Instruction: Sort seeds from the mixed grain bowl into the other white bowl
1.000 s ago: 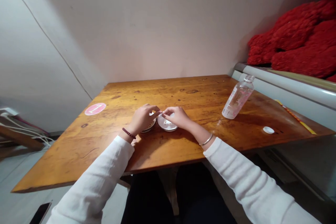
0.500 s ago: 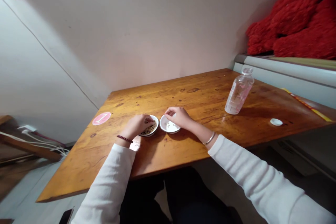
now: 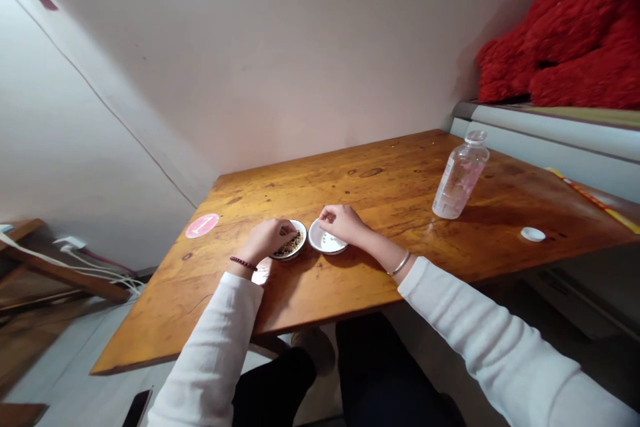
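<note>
White dish of mixed grains sits under the left hand, fingertips pinched; right hand pinched over the sparser dish beside it; any grain held is too small to tell

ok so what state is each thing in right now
small white dish of brown grains, partly full
small white round dish, nearly empty, a few specks
clear plastic bottle, standing, cap off
white bottle cap, lying loose on wooden table
left hand, dipped in the grain dish, grip unclear
right hand, fingertips pinched over the emptier dish
</note>
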Tool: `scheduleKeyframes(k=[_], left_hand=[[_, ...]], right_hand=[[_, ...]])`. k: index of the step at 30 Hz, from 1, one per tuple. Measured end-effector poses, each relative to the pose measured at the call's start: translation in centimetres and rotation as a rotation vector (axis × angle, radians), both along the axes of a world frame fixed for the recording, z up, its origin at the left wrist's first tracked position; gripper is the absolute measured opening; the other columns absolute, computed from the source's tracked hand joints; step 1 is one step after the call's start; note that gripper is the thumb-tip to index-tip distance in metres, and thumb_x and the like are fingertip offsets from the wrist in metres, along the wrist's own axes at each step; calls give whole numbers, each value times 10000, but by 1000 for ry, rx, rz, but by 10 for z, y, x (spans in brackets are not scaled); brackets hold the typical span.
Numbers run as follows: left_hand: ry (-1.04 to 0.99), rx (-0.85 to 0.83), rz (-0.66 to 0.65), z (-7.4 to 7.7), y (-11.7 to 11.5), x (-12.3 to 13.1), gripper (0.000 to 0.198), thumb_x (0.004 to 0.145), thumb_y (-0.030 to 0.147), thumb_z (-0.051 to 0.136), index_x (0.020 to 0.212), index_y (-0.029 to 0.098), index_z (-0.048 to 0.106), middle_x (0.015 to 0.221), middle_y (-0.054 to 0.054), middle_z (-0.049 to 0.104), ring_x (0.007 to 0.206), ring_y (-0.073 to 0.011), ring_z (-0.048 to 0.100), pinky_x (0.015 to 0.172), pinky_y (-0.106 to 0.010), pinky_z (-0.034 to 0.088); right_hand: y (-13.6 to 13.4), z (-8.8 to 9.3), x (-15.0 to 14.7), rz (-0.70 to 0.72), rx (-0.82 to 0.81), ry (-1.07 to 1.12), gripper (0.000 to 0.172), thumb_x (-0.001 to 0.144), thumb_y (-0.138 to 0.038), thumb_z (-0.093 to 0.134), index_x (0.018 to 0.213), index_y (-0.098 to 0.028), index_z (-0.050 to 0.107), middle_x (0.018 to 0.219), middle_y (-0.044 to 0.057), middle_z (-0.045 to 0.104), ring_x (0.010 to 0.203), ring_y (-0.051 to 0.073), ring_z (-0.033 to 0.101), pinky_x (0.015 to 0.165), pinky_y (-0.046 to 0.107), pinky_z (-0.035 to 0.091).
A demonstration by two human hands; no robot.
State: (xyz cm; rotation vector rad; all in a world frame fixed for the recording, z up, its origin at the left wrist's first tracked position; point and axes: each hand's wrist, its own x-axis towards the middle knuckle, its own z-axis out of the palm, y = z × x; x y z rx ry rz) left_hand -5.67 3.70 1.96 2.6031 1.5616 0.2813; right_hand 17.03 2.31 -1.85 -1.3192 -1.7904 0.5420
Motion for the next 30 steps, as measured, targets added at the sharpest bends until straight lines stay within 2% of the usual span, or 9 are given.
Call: scheduleKeyframes(k=[5, 11, 17, 30], left_hand=[[-34, 19, -8, 2, -1, 4, 293, 789, 500, 567, 777, 234, 689, 786, -51, 730, 682, -200, 646, 558, -243, 390], [-58, -3, -32, -1, -1, 8, 296, 798, 467, 547, 830, 214, 695, 804, -49, 725, 709, -192, 647, 635, -247, 432], [-135, -6, -51, 0, 1, 8, 294, 765, 462, 585, 858, 197, 674, 841, -43, 724, 734, -181, 642, 630, -230, 435], [-158, -34, -51, -3, 5, 10, 347, 758, 496, 593, 880, 189, 701, 836, -42, 721, 725, -163, 634, 625, -214, 433]], right_hand=[[1, 2, 1, -9, 1, -15, 92, 712, -270, 630, 739, -202, 685, 702, 5, 690, 637, 135, 603, 580, 226, 412], [-2, 4, 1, -5, -19, -22, 111, 713, -279, 617, 749, -200, 686, 714, 5, 693, 645, 132, 603, 583, 220, 409], [0, 4, 2, 5, -28, -61, 128, 708, -302, 619, 758, -208, 689, 730, 2, 694, 676, 138, 611, 597, 218, 414], [-1, 6, 3, 33, 1, -128, 153, 748, -311, 614, 821, -207, 701, 792, 9, 714, 721, 141, 628, 632, 222, 428]])
